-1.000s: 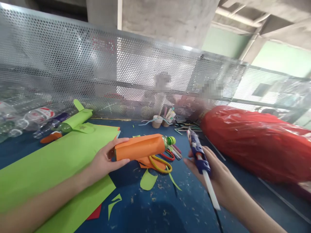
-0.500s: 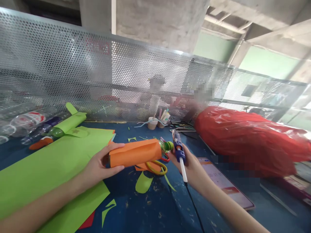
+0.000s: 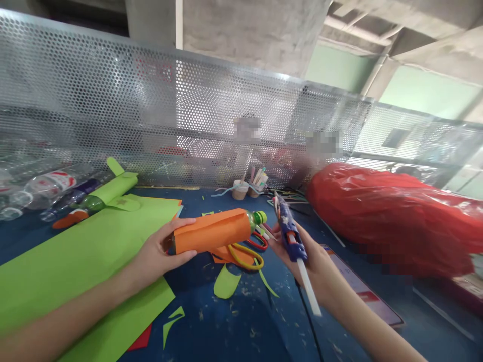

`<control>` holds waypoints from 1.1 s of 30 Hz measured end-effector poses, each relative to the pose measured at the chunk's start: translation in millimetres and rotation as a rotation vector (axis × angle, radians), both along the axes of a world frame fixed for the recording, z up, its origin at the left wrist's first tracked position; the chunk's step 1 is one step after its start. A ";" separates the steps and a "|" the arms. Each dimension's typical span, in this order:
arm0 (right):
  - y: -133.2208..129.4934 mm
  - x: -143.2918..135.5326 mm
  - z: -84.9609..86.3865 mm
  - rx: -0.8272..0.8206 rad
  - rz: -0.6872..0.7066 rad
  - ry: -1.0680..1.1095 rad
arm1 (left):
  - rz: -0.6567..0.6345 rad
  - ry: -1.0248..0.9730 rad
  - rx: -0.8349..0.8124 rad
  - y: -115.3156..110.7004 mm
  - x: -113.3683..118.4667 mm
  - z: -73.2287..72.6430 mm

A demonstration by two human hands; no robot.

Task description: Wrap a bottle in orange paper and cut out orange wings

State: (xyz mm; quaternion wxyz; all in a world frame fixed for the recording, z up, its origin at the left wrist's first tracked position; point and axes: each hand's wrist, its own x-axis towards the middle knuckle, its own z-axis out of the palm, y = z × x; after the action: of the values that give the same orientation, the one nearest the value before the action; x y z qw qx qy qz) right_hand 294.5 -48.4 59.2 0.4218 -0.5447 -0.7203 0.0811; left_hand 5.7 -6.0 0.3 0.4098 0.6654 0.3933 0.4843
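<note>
My left hand (image 3: pixel 168 246) is closed round the base end of a plastic bottle (image 3: pixel 254 221) lying sideways above the table. Orange paper (image 3: pixel 211 232) wraps the bottle's body, and its green cap points right. In my right hand (image 3: pixel 302 251) is a blue hot glue gun (image 3: pixel 290 229), held apart from the bottle. A white glue stick (image 3: pixel 309 289) sticks out of its back end, and a black cord runs down from it. Below the bottle lie scissors with yellow handles (image 3: pixel 247 259) and a red-handled pair (image 3: pixel 260 241), partly hidden.
Green paper sheets (image 3: pixel 75 261) cover the table's left side, with green scraps (image 3: pixel 227 281) near the middle. Several plastic bottles (image 3: pixel 49 188) lie at far left. Small cups (image 3: pixel 240 191) stand by the perforated metal screen (image 3: pixel 211 115). A phone (image 3: pixel 368 291) and a red plastic bag (image 3: pixel 385 211) are at right.
The glue gun has moved right, away from the bottle's cap, and its back end has tilted further right. My left hand still grips the bottle.
</note>
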 end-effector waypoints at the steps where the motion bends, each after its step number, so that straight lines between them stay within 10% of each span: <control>1: -7.4 -3.7 1.3 -0.055 0.059 0.018 | 0.010 0.000 -0.002 0.2 0.9 0.1; 8: -47.8 -40.6 -3.0 -0.226 0.347 -0.030 | -0.011 -0.038 -0.019 -5.4 7.6 3.6; 33: -35.6 -66.7 5.9 -0.363 0.245 -0.006 | 0.008 0.107 0.176 -9.2 8.3 -4.0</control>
State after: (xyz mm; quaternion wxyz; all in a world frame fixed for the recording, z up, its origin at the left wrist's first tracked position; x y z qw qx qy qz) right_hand 227.7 -83.9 65.1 0.3018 -0.5204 -0.7559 0.2583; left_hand 14.1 -15.2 -3.7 0.3260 0.7222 0.3733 0.4825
